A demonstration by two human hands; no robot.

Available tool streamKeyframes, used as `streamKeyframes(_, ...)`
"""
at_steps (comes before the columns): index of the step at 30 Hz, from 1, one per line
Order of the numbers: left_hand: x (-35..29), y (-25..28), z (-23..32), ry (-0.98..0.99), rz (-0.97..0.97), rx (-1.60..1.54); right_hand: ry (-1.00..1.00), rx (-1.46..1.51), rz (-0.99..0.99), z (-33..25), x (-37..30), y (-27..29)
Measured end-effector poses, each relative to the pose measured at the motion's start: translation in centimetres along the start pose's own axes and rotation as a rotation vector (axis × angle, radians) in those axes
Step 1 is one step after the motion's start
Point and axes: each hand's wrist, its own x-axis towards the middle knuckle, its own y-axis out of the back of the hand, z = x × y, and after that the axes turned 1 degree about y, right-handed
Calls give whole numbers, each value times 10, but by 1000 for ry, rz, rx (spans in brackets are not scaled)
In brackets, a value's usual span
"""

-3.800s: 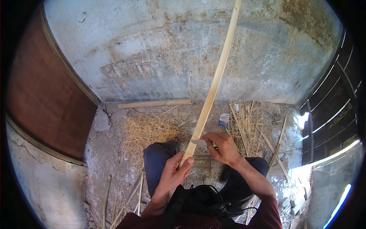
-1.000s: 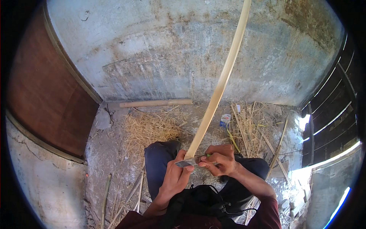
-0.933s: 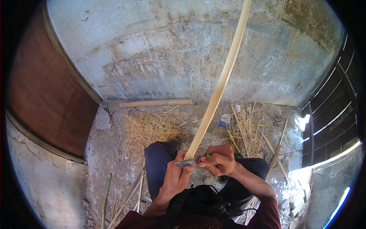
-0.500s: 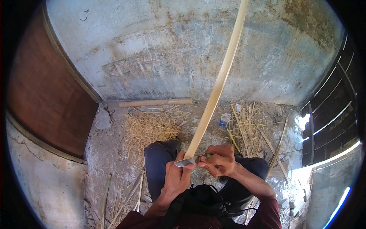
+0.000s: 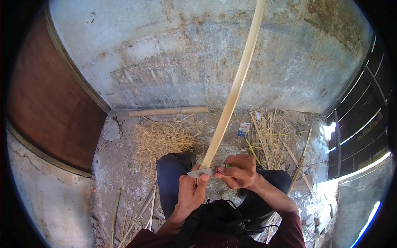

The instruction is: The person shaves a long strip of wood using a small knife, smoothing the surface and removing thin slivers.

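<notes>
A long pale strip, apparently split bamboo (image 5: 237, 87), slants from the top of the view down to my hands. My left hand (image 5: 191, 194) is closed around its near end, with the thumb up against the knife blade. The short, wide knife (image 5: 198, 172) lies across that end, its grey blade pointing left. My right hand (image 5: 241, 171) grips the knife's handle, of which only a bit of green shows between the fingers. Where the blade's edge meets the strip is too small to make out.
Curly shavings (image 5: 165, 136) lie in a heap beyond my left knee. Thin split sticks (image 5: 269, 140) and a small blue-and-white packet (image 5: 244, 129) lie to the right. A bamboo pole (image 5: 169, 111) rests along the stained wall (image 5: 165, 53). A brown door panel (image 5: 53, 95) stands at left.
The strip's far part has swung slightly left. The knife blade has shifted a little left and turned, and it now looks lighter. Both hands keep their grips.
</notes>
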Motion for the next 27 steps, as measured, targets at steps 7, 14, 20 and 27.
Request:
streamKeyframes(7,-1,-1,-3,-2,5,-23,-102,147,-61,0,-4,0)
streamKeyframes(14,3,-2,-4,-21,34,13,-67,41,-34,-2,1,-1)
streamKeyframes(20,2,-4,-5,46,44,-14,-19,-39,-4,-1,1,-1)
streamKeyframes(27,2,-1,-23,23,-66,-29,-159,121,-35,3,0,0)
